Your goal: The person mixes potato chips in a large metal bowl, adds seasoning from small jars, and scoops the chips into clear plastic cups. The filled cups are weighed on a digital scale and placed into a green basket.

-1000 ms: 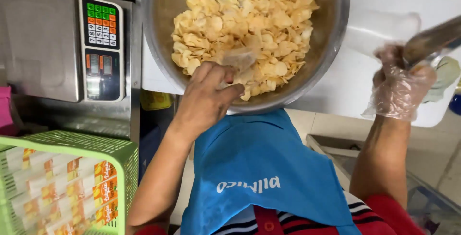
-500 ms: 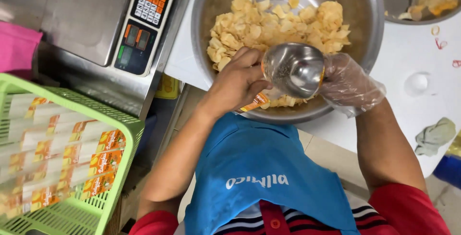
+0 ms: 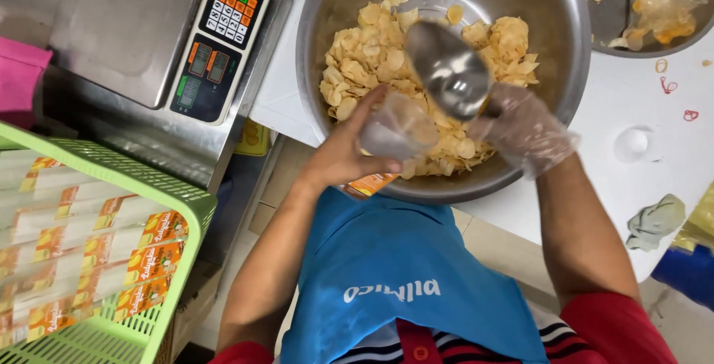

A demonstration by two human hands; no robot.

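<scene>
A large steel bowl (image 3: 550,74) on the white counter holds a heap of pale yellow chips (image 3: 372,55). My left hand (image 3: 346,156) holds a clear plastic bag (image 3: 398,130) open over the bowl's near side. My right hand (image 3: 524,130), in a thin clear glove, grips a metal scoop (image 3: 446,66) tilted toward the bag's mouth. The two hands are close together above the chips. I wear a blue apron (image 3: 405,275) over a red shirt.
A steel weighing scale (image 3: 126,29) with a coloured keypad (image 3: 219,37) stands to the left. A green plastic basket (image 3: 160,193) of filled packets is at lower left. A second steel bowl (image 3: 654,18) with scraps sits at upper right. Rubber bands (image 3: 673,85) and a crumpled cloth (image 3: 654,219) lie on the counter.
My right hand brought the scoop from the right into the bowl and lifted it to the bag. My left hand raised the bag from the chips.
</scene>
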